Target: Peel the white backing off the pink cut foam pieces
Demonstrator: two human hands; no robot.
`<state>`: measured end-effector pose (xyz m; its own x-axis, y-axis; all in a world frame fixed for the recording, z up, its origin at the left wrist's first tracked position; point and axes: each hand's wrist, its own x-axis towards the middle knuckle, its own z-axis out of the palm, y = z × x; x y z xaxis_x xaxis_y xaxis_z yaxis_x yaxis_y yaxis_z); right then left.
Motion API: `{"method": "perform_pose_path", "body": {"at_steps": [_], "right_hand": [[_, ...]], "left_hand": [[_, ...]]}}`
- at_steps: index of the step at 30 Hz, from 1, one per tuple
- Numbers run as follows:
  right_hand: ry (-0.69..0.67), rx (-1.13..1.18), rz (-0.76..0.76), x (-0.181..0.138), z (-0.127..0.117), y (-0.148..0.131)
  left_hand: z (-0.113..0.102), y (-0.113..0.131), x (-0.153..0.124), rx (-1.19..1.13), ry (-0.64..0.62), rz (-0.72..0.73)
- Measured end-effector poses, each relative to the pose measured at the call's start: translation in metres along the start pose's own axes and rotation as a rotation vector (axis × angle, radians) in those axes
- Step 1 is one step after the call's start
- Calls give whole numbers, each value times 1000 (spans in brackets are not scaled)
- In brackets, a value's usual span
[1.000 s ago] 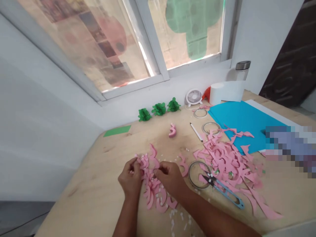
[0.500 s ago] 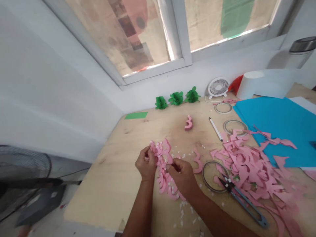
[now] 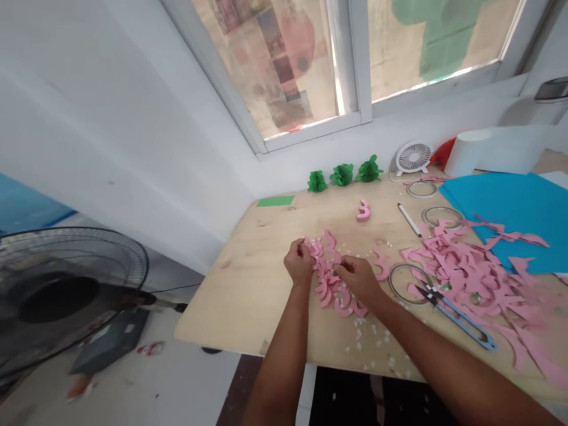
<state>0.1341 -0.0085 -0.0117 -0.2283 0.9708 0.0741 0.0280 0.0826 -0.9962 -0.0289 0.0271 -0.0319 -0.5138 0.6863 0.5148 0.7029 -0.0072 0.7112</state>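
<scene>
Several pink paper cutouts with scalloped, 3-like curves lie in a loose heap between my hands, some with small white bits on them. My left hand is closed at the heap's upper left, with pink paper at its fingertips. My right hand is pinched at the heap's right side; whatever lies between its thumb and finger is too small to make out. Just right of that hand lies a single pink cutout. Farther back is a thicker pink 3-shaped stack. Small white bits are scattered nearer me.
Blue-handled snips and a tape ring lie right, beside pink paper scraps. Behind are a white pen, blue sheets, green paper shapes and a small fan. A large fan stands left.
The view has turned left and shifted, so the table sits farther right and more floor shows. Both hands stay at the pink heap, closed much as before.
</scene>
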Motion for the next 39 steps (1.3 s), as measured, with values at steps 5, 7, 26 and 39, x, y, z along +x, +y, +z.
{"method": "perform_pose_path", "body": {"at_steps": [5,7,26,39], "right_hand": [[-43,-90,-123,-3,1,-5],[-57,-84,-129,-2,2,-6],[-227,116,-112,-4,6,7],[-93,-190,-242,2,1,7]], "left_hand": [[-5,5,4,-215,-3,-204],[-8,9,7,-284,-22,-241],[-52,56,-28,-735,-484,-356],[-36,57,-25,-766,-514,-436]]}}
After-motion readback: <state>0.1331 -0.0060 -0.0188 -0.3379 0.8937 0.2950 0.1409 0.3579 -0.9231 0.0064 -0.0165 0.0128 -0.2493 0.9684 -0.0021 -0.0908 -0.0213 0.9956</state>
